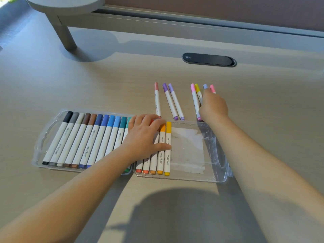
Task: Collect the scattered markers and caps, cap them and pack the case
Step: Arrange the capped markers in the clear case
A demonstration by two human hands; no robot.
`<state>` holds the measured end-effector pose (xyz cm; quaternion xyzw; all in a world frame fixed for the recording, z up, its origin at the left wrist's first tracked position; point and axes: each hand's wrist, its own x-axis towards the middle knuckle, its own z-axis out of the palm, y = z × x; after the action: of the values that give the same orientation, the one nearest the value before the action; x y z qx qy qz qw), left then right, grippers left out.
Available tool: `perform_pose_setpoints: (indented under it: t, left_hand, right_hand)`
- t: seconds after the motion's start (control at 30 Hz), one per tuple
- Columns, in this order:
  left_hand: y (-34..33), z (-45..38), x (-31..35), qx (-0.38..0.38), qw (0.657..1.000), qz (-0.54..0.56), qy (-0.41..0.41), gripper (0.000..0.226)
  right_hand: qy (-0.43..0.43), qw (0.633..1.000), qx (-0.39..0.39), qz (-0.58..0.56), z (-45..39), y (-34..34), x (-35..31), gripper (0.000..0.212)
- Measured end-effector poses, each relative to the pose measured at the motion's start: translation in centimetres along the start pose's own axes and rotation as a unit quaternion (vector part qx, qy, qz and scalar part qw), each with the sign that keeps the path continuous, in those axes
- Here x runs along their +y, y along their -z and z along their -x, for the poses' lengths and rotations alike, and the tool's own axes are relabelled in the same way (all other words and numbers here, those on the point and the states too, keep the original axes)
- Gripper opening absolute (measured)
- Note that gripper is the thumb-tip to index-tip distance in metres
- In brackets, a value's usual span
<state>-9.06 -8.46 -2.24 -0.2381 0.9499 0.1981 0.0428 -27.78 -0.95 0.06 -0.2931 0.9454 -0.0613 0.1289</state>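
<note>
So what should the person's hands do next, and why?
Probably lift the right hand with the capped pastel markers it reaches over and lay them in the bare part of the clear plastic case, beside the yellow-capped marker. The left hand rests flat on the packed row.

I see my left hand (146,135) resting flat on the orange markers (162,151) in the open clear case (217,155). At two o'clock from it, my right hand (213,106) grips loose markers (196,100); two purple markers (172,102) lie at twelve.
</note>
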Motion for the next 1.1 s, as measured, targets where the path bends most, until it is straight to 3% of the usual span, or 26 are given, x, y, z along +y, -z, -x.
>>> perform_pose_setpoints:
  t: [0.1, 0.2, 0.33, 0.43, 0.5, 0.67, 0.77, 1.1]
  left_hand:
    - [0.0, 0.0, 0.0, 0.002, 1.0, 0.004, 0.0, 0.071]
    - [0.1, 0.1, 0.0, 0.001, 1.0, 0.003, 0.0, 0.071]
    - [0.2, 0.0, 0.1, 0.001, 1.0, 0.014, 0.003, 0.069]
    - [0.2, 0.0, 0.0, -0.001, 1.0, 0.03, 0.007, 0.066]
    - [0.3, 0.0, -0.1, 0.0, 0.999, 0.042, 0.009, 0.063]
    - [0.6, 0.7, 0.1, 0.028, 0.996, 0.081, 0.032, 0.053]
    - [0.6, 1.3, 0.0, 0.036, 0.996, 0.076, 0.041, 0.049]
    - [0.6, 1.9, -1.0, 0.032, 0.997, 0.061, 0.045, 0.051]
  right_hand:
    - [-0.009, 1.0, 0.005, -0.029, 0.3, 0.4, -0.1, 0.07]
    - [-0.011, 0.995, 0.034, -0.096, 1.1, 1.3, 0.0, 0.054]
    - [0.042, 0.977, 0.025, -0.209, 2.1, 2.3, -0.3, 0.096]
    - [0.073, 0.942, -0.041, -0.325, 3.8, 2.5, -0.8, 0.107]
    - [0.07, 0.925, -0.074, -0.365, 4.6, 2.0, -0.9, 0.101]
    - [0.043, 0.874, -0.185, -0.447, 5.9, 0.3, -0.6, 0.057]
    - [0.044, 0.856, -0.213, -0.469, 6.5, -0.3, -0.6, 0.043]
    - [0.078, 0.905, -0.17, -0.383, 6.8, -1.8, -1.0, 0.042]
